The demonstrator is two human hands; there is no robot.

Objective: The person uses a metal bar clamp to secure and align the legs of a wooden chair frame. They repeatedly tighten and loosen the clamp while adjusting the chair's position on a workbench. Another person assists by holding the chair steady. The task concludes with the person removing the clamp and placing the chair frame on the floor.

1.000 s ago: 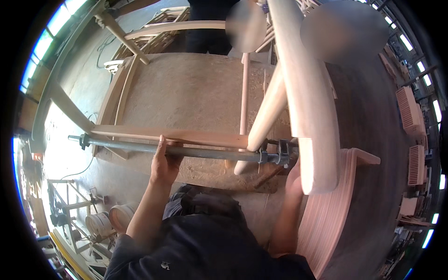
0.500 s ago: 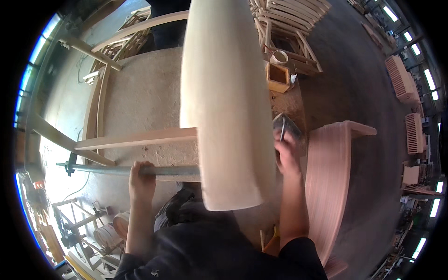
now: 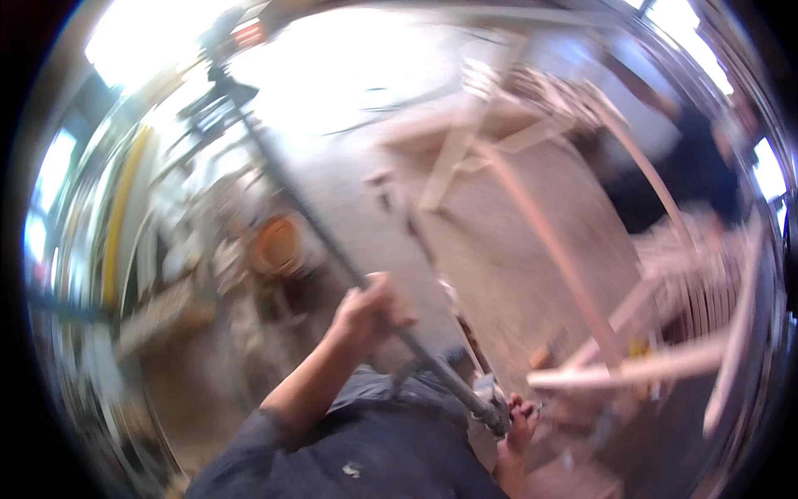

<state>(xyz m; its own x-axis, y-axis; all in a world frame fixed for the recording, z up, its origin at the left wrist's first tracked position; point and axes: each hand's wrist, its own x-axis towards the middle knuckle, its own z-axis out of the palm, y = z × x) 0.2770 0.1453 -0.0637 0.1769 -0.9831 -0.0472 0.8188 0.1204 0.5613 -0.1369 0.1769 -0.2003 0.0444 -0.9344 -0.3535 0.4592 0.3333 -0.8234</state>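
Note:
A long grey pipe clamp [image 3: 318, 226] slants across the view, from the far left down to my right side. My left hand [image 3: 366, 316] is closed round its pipe near the middle. At the near end, by the clamp's screw head [image 3: 492, 407], my right hand [image 3: 519, 422] has its fingers curled at the handle; blur hides the exact grip. Right of the clamp, a pale wooden chair-like frame [image 3: 549, 241] with curved rails rests on the workbench [image 3: 474, 279]. The clamp lies apart from this frame.
An orange-rimmed bucket [image 3: 278, 245] stands left of the clamp, among blurred clutter. A yellow upright strip [image 3: 125, 216] is farther left. Another person in dark clothes [image 3: 706, 158] is beyond the bench at the right. Stacked wooden parts [image 3: 549, 91] lie behind the frame.
My view has swung left. The clamp, which lay along the frame's near side, has come away from it and now points to the far left, with both hands on it.

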